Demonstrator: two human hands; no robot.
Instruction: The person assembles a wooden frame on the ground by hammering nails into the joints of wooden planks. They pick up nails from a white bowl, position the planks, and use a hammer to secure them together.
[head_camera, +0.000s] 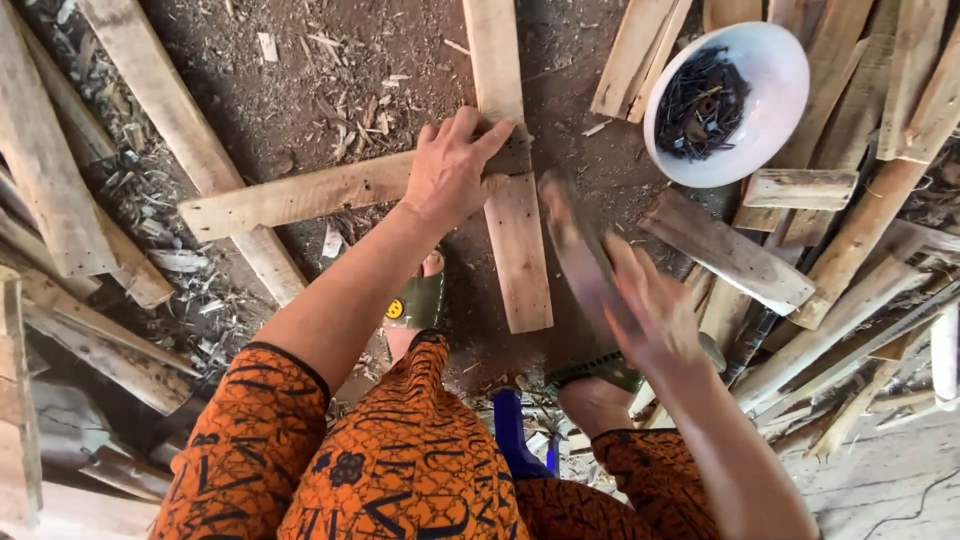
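My left hand (455, 165) presses flat on the spot where a short horizontal plank (300, 195) meets a long plank (515, 230) that runs away from me on the dirt ground. My right hand (655, 310) is blurred by motion, just right of the long plank. It grips a dark, flat-bladed tool (578, 250) whose blade points up and to the left, close to the plank's right edge. How the fingers wrap the handle is smeared.
A white bowl (785, 60) of dark nails sits at the upper right among piled wood offcuts (850, 250). More planks (60, 200) lie on the left. My feet in green sandals (420, 300) rest near the planks, above a blue stool (510, 430).
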